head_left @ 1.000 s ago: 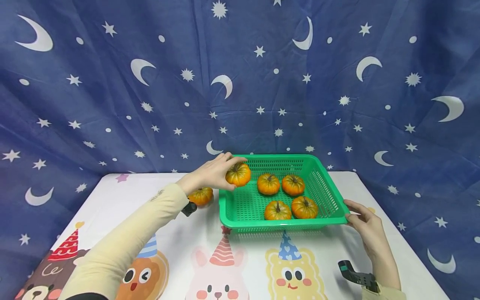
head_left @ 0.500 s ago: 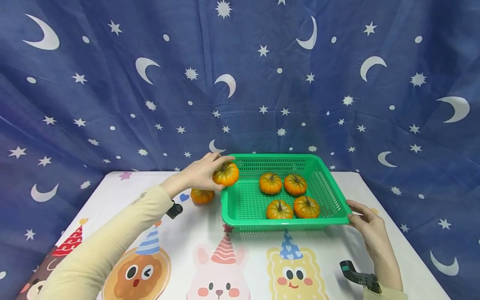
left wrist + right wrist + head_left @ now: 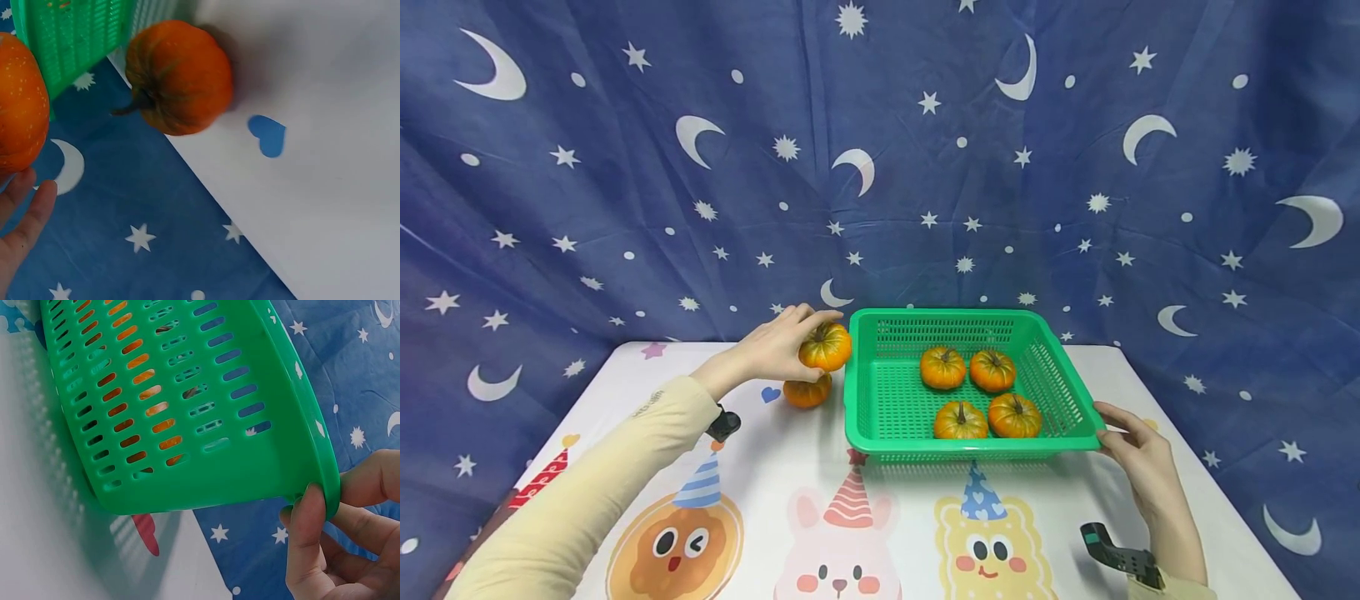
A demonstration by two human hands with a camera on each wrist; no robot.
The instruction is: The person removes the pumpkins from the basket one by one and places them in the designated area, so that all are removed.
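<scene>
My left hand (image 3: 780, 344) grips a small orange pumpkin (image 3: 826, 347) by its sides, raised at the left rim of the green plastic basket (image 3: 970, 445). That held pumpkin (image 3: 19, 103) is cut off at the edge of the left wrist view, with part of the hand below it. Just beneath, a second pumpkin (image 3: 807, 391) sits on the table outside the basket; its stem shows in the left wrist view. Several more pumpkins (image 3: 943, 368) rest on the basket's floor. At the front right corner, my right hand (image 3: 1138, 458) pinches the basket's rim between thumb and fingers.
A white tablecloth (image 3: 760, 483) printed with cartoon animals and party hats covers the table. Behind it hangs a dark blue curtain (image 3: 895, 183) with moons and stars. Each wrist wears a small black camera, as with the right one (image 3: 1116, 552).
My left hand has carried its pumpkin leftward, from over the basket's left part to just outside the rim. My right hand keeps its hold on the corner. The head view has shifted slightly.
</scene>
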